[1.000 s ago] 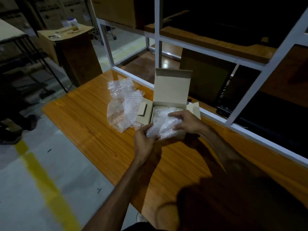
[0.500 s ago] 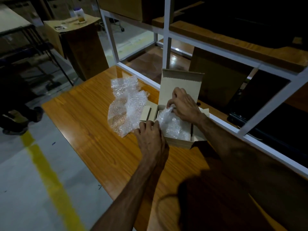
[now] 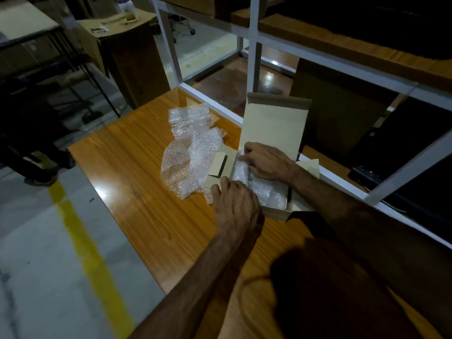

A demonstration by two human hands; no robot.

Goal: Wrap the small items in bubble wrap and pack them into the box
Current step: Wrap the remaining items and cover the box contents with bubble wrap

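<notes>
The bubble-wrapped bundle lies inside the small cardboard box, filling most of its floor, with the box's lid standing upright behind it and a side flap folded out to the left. The right hand is down on the far end of the bundle, fingers curled onto the wrap near the back wall; whether it pinches a fold or only presses cannot be told from here. The left hand rests over the box's near-left corner with fingers fairly straight, apparently steadying the box and touching the wrap's edge. The step in hand looks like seating the bundle. To do it well, press evenly along its length so it lies below the rim, tuck loose wrap edges inside the walls rather than over them, and keep the box braced so it does not slide on the glossy wooden table. Just left of the box, touching the flap, a loose sheet of bubble wrap lies crumpled, ready for another item. A white metal frame rises behind the table.
</notes>
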